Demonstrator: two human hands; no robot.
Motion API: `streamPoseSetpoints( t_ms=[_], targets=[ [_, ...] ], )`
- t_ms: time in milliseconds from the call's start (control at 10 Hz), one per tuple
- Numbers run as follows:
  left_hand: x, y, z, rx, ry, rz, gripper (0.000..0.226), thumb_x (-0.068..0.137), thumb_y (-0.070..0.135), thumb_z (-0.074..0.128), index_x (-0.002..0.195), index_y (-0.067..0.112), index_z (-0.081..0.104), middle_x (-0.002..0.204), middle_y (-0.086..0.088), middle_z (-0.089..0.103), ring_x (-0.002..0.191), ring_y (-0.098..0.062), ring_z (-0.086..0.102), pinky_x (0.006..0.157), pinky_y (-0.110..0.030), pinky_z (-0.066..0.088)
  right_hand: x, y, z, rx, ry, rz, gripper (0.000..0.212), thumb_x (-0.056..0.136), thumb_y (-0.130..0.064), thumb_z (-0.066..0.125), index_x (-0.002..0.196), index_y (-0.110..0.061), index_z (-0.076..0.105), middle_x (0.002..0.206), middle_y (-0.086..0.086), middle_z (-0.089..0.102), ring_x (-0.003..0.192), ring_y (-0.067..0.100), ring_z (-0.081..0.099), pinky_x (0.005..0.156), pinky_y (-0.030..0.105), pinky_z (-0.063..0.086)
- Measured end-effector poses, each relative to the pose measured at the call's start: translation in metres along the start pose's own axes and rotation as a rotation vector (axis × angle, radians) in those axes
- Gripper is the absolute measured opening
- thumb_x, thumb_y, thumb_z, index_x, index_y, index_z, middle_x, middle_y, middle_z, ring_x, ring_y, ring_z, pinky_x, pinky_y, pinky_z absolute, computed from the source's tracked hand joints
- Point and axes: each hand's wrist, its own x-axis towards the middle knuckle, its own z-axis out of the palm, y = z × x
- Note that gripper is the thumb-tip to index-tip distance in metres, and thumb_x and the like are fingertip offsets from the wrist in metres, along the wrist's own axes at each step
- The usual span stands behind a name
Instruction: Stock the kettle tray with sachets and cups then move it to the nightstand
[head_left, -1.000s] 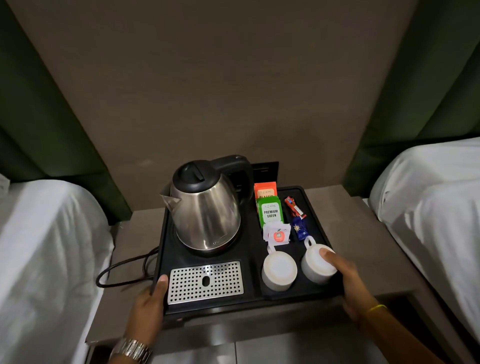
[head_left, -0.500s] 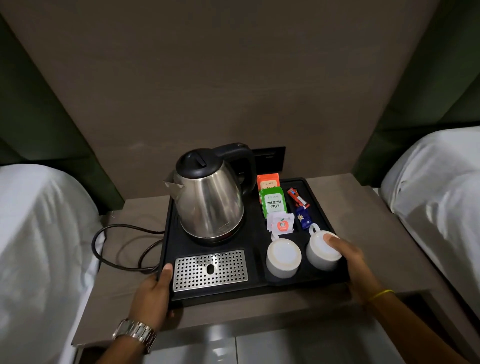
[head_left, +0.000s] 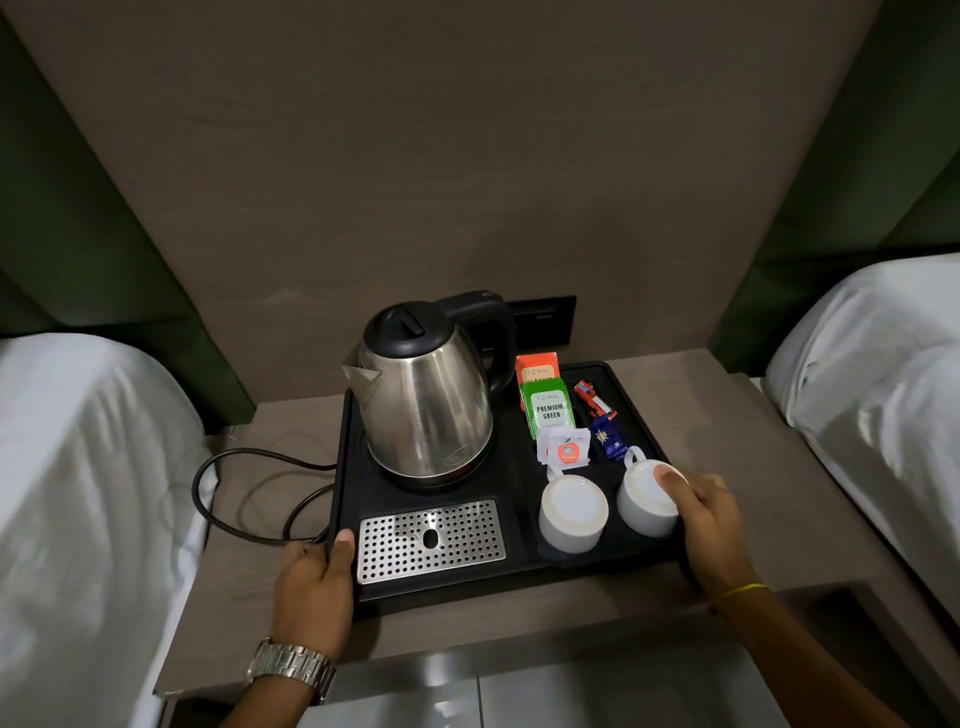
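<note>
stocked tray on the nightstand, both hands on its near corners

the two white beds (head_left: 78, 467) flank the scene, and between them stands the grey nightstand (head_left: 249, 597), set against the wall panel. on it lies the black kettle tray (head_left: 519, 467), its long axis running left to right across the top, its far edge close to the wall and its near edge set back a little from the nightstand's front lip. the steel kettle (head_left: 428, 400) stands upright on the left half, spout pointing left, with the perforated drip grille (head_left: 431, 540) in front of it; its black cord (head_left: 244, 493) loops off the left side over the nightstand.

on the right half, two white cups (head_left: 571, 512) sit upside down side by side in the near compartment — behind them lie the sachets (head_left: 548, 410): an orange one, a green one marked premium green, a small white one with a red fruit, plus red and blue sticks to the right.

the left hand (head_left: 311, 597) grips the tray's near-left corner, thumb over the rim, fingers hidden beneath. the right hand (head_left: 711, 530) holds the near-right corner, its thumb resting on the base of the right-hand cup.

the tray lies straight ahead of both hands, each equally near — judging by this, the task looks all but complete, and only letting go, or a small push toward the wall, remains.
</note>
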Motion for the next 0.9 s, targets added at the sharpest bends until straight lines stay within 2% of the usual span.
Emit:
streamPoseSetpoints(
  t_ms=[100,200,300,400,500,600,700,800,900],
  targets=[
    [0.001,-0.005,0.003,0.052,0.037,0.037,0.049,0.1,0.044,0.047,0.07,0.01,0.063,0.091,-0.016,0.054,0.085,-0.039,0.055,0.082,-0.044,0.042,0.002,0.009,0.001,-0.073,0.014,-0.041,0.04,0.084,-0.057,0.066,0.097,-0.02,0.075,0.102,0.017,0.061,0.102,0.04,0.062,0.095,0.054,0.051],
    [-0.001,-0.013,0.008,0.133,0.121,0.11,0.073,0.088,0.062,0.029,0.083,0.003,0.071,0.09,-0.017,0.055,0.084,-0.039,0.054,0.088,-0.05,0.046,0.003,0.012,0.002,-0.134,0.027,-0.072,0.078,0.072,-0.077,0.063,0.104,-0.007,0.079,0.097,0.014,0.063,0.097,0.036,0.062,0.093,0.052,0.051],
    [-0.001,-0.017,0.011,0.177,0.139,0.116,0.081,0.087,0.067,0.022,0.087,0.002,0.071,0.091,-0.016,0.053,0.083,-0.04,0.054,0.084,-0.051,0.047,0.005,0.016,0.002,-0.134,0.031,-0.068,0.091,0.069,-0.085,0.061,0.11,-0.005,0.077,0.1,0.015,0.062,0.1,0.035,0.062,0.093,0.05,0.05],
    [-0.002,-0.019,0.014,0.232,0.144,0.142,0.082,0.089,0.065,0.018,0.097,0.001,0.068,0.093,-0.017,0.05,0.082,-0.042,0.055,0.078,-0.052,0.049,0.004,0.014,0.004,-0.15,0.031,-0.062,0.085,0.072,-0.073,0.056,0.117,-0.003,0.074,0.105,0.018,0.059,0.102,0.038,0.061,0.091,0.047,0.05],
    [-0.005,-0.015,0.014,0.245,0.139,0.178,0.076,0.09,0.058,0.019,0.114,0.001,0.064,0.097,-0.02,0.053,0.083,-0.044,0.056,0.074,-0.05,0.05,0.003,0.013,0.005,-0.177,0.03,-0.058,0.087,0.074,-0.071,0.054,0.123,-0.002,0.071,0.108,0.018,0.058,0.105,0.037,0.061,0.093,0.048,0.051],
    [-0.007,-0.008,0.013,0.252,0.152,0.234,0.068,0.091,0.049,0.023,0.13,0.004,0.057,0.099,-0.02,0.054,0.083,-0.044,0.056,0.073,-0.049,0.05,0.003,0.014,0.006,-0.227,0.005,-0.047,0.073,0.087,-0.063,0.056,0.131,-0.006,0.067,0.114,0.016,0.057,0.114,0.038,0.059,0.102,0.058,0.051],
    [-0.011,-0.006,0.011,0.266,0.144,0.255,0.057,0.095,0.038,0.032,0.136,0.005,0.053,0.1,-0.021,0.055,0.084,-0.042,0.055,0.073,-0.047,0.049,0.002,0.02,0.006,-0.249,0.009,-0.043,0.06,0.096,-0.054,0.059,0.135,-0.009,0.064,0.116,0.015,0.055,0.117,0.039,0.057,0.105,0.061,0.049],
    [-0.007,0.012,0.003,0.272,0.105,0.243,0.053,0.094,0.007,0.05,0.146,0.007,0.043,0.115,-0.026,0.056,0.088,-0.04,0.058,0.071,-0.042,0.049,0.004,0.008,0.005,-0.3,-0.017,0.015,0.075,0.092,-0.066,0.055,0.143,-0.01,0.058,0.127,0.016,0.056,0.124,0.037,0.055,0.111,0.058,0.045],
    [-0.008,0.041,-0.01,0.267,0.122,0.307,0.061,0.09,0.002,0.053,0.149,0.007,0.038,0.121,-0.027,0.057,0.092,-0.042,0.059,0.071,-0.044,0.053,0.0,-0.012,0.003,-0.31,-0.066,0.072,0.077,0.096,-0.065,0.052,0.151,-0.01,0.051,0.146,0.019,0.054,0.134,0.039,0.052,0.117,0.057,0.04]
  ],
)
